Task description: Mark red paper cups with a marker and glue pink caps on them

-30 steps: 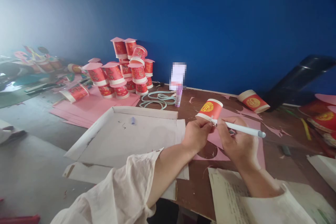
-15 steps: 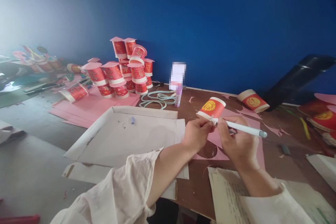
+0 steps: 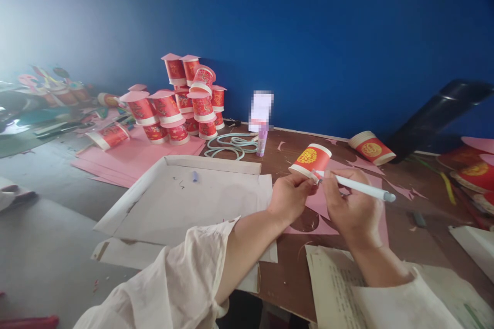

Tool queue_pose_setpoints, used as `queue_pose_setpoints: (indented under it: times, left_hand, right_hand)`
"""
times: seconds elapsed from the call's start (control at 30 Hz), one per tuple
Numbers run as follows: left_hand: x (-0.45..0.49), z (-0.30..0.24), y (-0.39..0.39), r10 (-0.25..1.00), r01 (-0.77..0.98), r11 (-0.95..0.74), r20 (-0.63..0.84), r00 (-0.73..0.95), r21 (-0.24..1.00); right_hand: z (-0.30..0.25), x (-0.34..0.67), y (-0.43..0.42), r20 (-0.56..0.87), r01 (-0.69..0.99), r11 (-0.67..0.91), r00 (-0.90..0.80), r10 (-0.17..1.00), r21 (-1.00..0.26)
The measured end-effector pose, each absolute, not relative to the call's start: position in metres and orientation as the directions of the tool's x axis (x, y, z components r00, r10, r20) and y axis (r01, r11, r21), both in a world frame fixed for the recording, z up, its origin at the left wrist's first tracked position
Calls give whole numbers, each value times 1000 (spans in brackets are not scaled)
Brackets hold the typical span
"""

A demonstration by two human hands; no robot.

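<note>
A red paper cup [image 3: 313,158] with a gold round emblem lies tilted on its side above pink paper. My left hand [image 3: 292,196] is closed on the cup's near rim, thumb and fingers pinching it. In my right hand [image 3: 353,211] is a slim white pen-shaped tool [image 3: 365,186] with a grey end. Its front tip is at the cup's lower side, beside my left fingertips; what kind of tip it has is too small to tell. Under both hands is a pink paper sheet [image 3: 330,229] with a round hole cut in it.
Stacked red cups with pink paper tops [image 3: 166,106] stand at the left on pink sheets [image 3: 106,167]. A white box lid [image 3: 212,205] holds a small blue cap [image 3: 195,177]. Behind are a coiled cable [image 3: 231,146] and a purple glue stick [image 3: 262,144]. More cups [image 3: 372,149] lie right.
The right hand and the white tool have shifted slightly right, and the tool's tip now shows against the cup's side. The cup has barely moved in my left hand.
</note>
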State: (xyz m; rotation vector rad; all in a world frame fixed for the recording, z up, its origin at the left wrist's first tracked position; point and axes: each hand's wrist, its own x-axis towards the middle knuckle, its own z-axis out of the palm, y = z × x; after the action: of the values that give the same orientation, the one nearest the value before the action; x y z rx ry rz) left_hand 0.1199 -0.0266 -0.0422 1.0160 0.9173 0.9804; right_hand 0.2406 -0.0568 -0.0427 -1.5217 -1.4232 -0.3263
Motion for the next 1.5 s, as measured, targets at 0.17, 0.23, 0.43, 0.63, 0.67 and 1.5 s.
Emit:
queue_pose_setpoints:
  times: [0.17,0.23,0.43,0.63,0.67,1.5]
  left_hand:
    - [121,-47,-24,944,-206,204,-137,300,957]
    - [121,-47,-24,944,-207,201,-133,301,957]
    - [120,-45,-25,948,-178,205,-150,280,962]
    - [118,-46,-25,959,-138,149,-109,261,979]
    - [118,-46,-25,959,-146,148,-106,262,978]
    - [120,-44,-24,947,-197,201,-139,291,960]
  right_hand:
    - [-42,241,-57,754,872,171,279,595,-458]
    - [-42,241,-57,747,869,171,281,602,-464]
    - [-41,241,-59,703,850,145,311,639,-507]
    - [-40,240,-61,650,832,122,321,689,-541]
    - [-40,240,-61,650,833,117,325,687,-541]
    - [-41,241,-57,704,848,111,350,617,-519]
